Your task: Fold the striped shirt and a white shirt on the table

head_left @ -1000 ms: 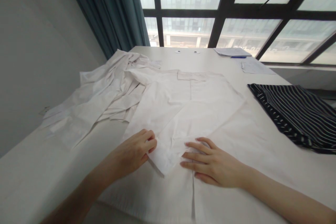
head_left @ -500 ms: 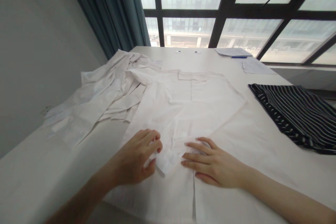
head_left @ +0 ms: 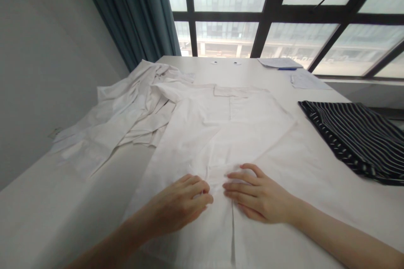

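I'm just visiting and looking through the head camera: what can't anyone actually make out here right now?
All in the head view:
- Left hand: whether it pinches fabric; its curled fingers hide the tips.
- White garment: cloth beneath the right hand, covered by it; part of the lower end, cut off by the bottom edge.
- Striped cloth: its far side, cut off by the right edge.
- Papers: any writing, too small.
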